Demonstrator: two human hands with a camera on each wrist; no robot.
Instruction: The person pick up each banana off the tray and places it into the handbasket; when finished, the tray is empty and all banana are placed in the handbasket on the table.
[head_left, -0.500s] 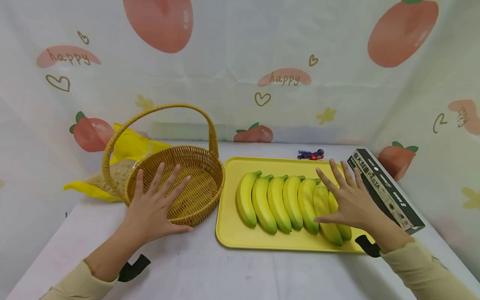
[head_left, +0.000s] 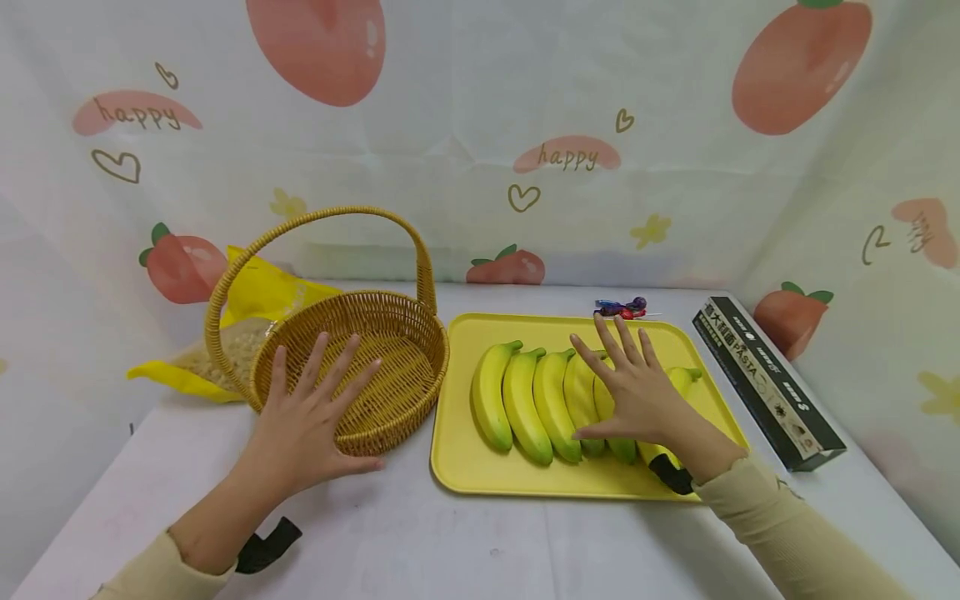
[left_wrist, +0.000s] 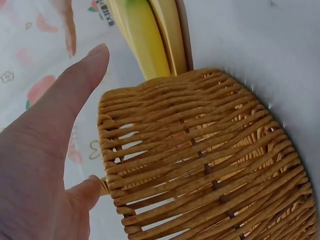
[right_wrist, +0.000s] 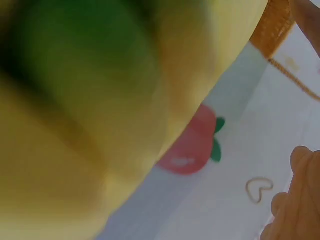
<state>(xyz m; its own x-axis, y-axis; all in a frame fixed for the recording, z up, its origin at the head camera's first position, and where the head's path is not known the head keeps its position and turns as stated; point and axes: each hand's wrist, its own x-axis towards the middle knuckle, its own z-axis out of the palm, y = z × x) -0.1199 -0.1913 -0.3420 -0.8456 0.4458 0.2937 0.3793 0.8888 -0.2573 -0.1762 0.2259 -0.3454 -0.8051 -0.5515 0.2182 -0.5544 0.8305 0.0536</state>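
In the head view my left hand [head_left: 300,425] hovers with spread fingers before the round wicker basket [head_left: 405,358], whose tall handle stands up. The left wrist view shows the woven wall of the basket [left_wrist: 200,150] close beside the thumb. Several yellow bananas [head_left: 525,408] lie side by side in a row on a yellow tray [head_left: 495,483]. Over the right part of that row is my right hand [head_left: 637,400], fingers splayed and holding nothing; it hides some of the bananas. Blurred bananas [right_wrist: 100,115] fill much of the right wrist view, with fingertips [right_wrist: 300,200] at its right edge.
A black pasta box [head_left: 768,383] lies right of the tray. Behind the tray are a few wrapped lollipops [head_left: 622,310]. A yellow bag [head_left: 258,287] with pale contents lies behind and left of the basket. A patterned cloth [head_left: 465,125] hangs behind the white table.
My right hand has moved left across the tray, so the tray's right end now shows and bananas nearer the middle are covered. The left hand is almost still.
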